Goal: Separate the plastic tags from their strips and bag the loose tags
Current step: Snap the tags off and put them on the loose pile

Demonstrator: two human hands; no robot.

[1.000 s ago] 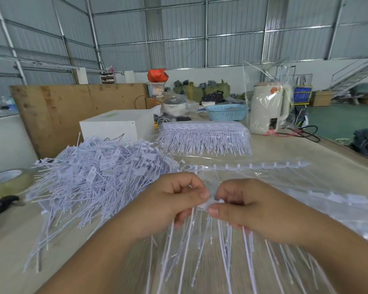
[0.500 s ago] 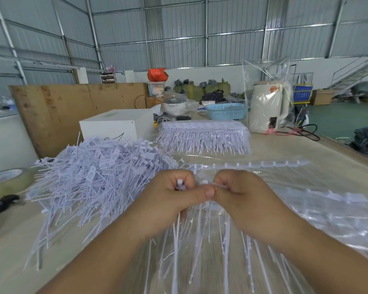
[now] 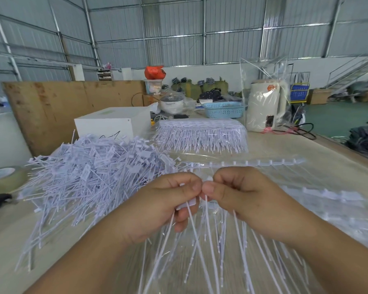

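Warehouse with corrugated metal walls, pale worktop [image 3: 285,149] in front. Left hand [image 3: 157,209] and right hand [image 3: 249,198] meet knuckle to knuckle at centre, thumbs nearly touching. Fingers of both hands curled, pinching the white heads of a plastic tag strip [image 3: 208,180]; long thin tails hang down below the fingers toward the camera. Left fingers also hold a few tags [image 3: 187,205] against the palm.

Left of the left fingers: big heap of loose tags [image 3: 89,172], tangled, some with small printed labels, print too small to read. Just beyond the fingers: bare strip spine [image 3: 253,163] with stubs, lying on clear plastic bag [image 3: 306,209] spread under and right of the right fingers. Further beyond: bagged bundle of uncut tag strips [image 3: 200,136].

Far left of the fingers: tape roll [image 3: 4,179]. Behind the heap: white box [image 3: 111,122], dark scribble on its front, unreadable. Far beyond: blue basket [image 3: 223,109], white kettle [image 3: 266,107] under clear wrap with a red sticker, text not legible. Blue sign [image 3: 299,93] at back, writing unreadable.
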